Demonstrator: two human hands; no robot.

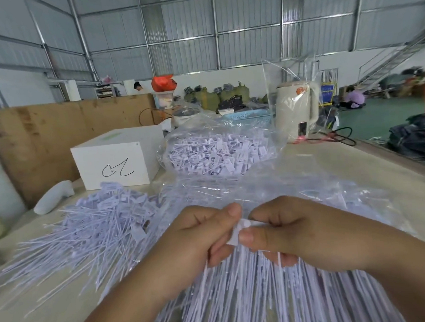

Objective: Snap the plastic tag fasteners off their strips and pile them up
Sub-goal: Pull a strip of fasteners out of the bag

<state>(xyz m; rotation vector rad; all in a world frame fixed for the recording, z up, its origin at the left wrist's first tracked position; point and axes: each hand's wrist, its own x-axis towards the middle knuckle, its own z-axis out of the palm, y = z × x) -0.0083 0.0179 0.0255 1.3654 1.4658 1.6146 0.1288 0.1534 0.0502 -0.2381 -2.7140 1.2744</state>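
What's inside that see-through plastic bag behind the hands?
The clear bag holds a heap of loose pale purple tag fasteners. Whatever lies beneath the top layer is covered, so what is at the bottom cannot be seen.

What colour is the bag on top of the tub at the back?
Orange-red bag, sitting on a pale tub; head view, the only one.

Bundle of white fastener strips (250, 289) upright, loose fasteners pile (97, 231) left

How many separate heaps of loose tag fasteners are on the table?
2: one pile lies bare on the table, left of the hands; another heap sits inside the clear bag behind them. More may be hidden.
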